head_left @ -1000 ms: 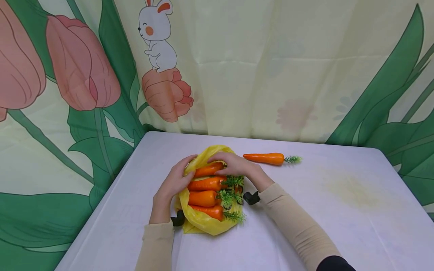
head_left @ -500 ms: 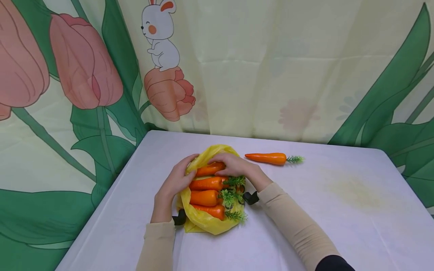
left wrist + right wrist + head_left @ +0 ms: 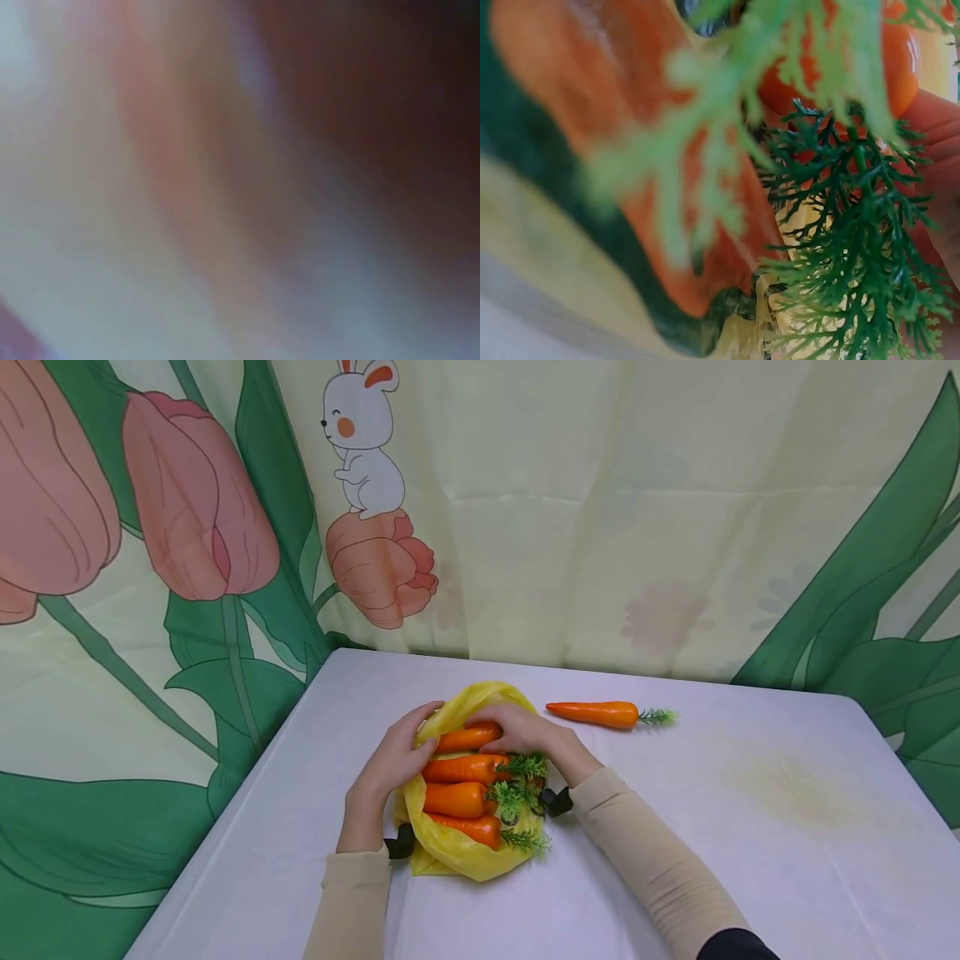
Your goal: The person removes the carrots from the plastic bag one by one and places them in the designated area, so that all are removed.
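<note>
A yellow plastic bag [image 3: 472, 862] lies with its mouth spread wide, several orange toy carrots side by side in it. My left hand [image 3: 386, 764] grips the bag's left rim, the thumb over the edge beside the topmost carrot [image 3: 467, 739]. Reaching across from the right, my right hand [image 3: 521, 731] holds that carrot by its thick end, thumb below it and the other fingers partly hidden. Green leafy tops [image 3: 517, 797] point right from the lower carrots [image 3: 457, 799]. The right wrist view shows leaves [image 3: 859, 240] close up beside the hand [image 3: 941, 165]. The left wrist view is blurred.
One more carrot [image 3: 600, 714] lies outside the bag, behind and right of it, leaves to the right. White cloth covers the table [image 3: 712, 777], with a faint yellowish stain at right. Behind its far edge hangs a curtain [image 3: 540, 568] printed with tulips and a rabbit.
The whole head view has slid slightly, with everything appearing a little further right. Both hands keep their places at the bag and the topmost carrot.
</note>
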Tool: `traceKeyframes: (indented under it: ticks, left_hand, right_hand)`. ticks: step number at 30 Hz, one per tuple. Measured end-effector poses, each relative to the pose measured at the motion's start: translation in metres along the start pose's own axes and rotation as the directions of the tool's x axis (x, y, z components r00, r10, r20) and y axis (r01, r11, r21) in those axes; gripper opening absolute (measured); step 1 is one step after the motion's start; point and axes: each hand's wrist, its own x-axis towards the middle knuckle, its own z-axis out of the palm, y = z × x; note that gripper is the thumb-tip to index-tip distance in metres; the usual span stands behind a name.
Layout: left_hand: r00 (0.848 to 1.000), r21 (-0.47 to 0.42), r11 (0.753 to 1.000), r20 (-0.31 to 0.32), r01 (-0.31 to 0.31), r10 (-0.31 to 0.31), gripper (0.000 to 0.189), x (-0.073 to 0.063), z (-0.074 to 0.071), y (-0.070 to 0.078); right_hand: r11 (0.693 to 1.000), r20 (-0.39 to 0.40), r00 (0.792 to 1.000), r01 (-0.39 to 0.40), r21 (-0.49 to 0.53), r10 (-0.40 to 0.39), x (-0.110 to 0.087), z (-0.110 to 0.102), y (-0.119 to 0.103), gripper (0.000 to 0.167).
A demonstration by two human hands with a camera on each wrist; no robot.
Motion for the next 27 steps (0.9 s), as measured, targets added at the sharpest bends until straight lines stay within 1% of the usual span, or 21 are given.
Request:
traceKeyframes:
  ticks: [3,7,10,12,20,27]
  left_hand:
    - [1.0,0.002,1.0,0.001,0.01,-0.01,0.054,0.0,0.001,-0.001]
    - [1.0,0.004,1.0,0.004,0.015,-0.015,0.054,0.0,0.001,-0.001]
    - [1.0,0.006,1.0,0.005,0.014,-0.014,0.054,0.0,0.002,-0.001]
    - [1.0,0.008,1.0,0.002,0.017,-0.017,0.054,0.0,0.002,-0.001]
    - [1.0,0.025,1.0,-0.003,0.007,-0.007,0.054,0.0,0.001,0.0]
    - [1.0,0.009,1.0,-0.004,0.001,-0.001,0.054,-0.001,-0.001,0.002]
  right_hand:
    - [1.0,0.0,1.0,-0.002,-0.001,0.002,-0.001,0.001,0.001,0.041]
    - [0.999,0.009,1.0,-0.021,0.031,0.021,-0.002,0.002,0.002,0.041]
    - [0.997,0.009,0.999,-0.045,0.06,0.044,-0.003,-0.001,-0.001,0.041]
    - [0.996,0.005,0.998,-0.061,0.063,0.061,-0.005,-0.004,-0.004,0.041]
    - [0.993,0.0,0.994,-0.111,0.037,0.111,-0.012,-0.016,-0.011,0.041]
    - [0.996,-0.015,0.996,-0.089,0.007,0.089,-0.017,-0.024,-0.013,0.04]
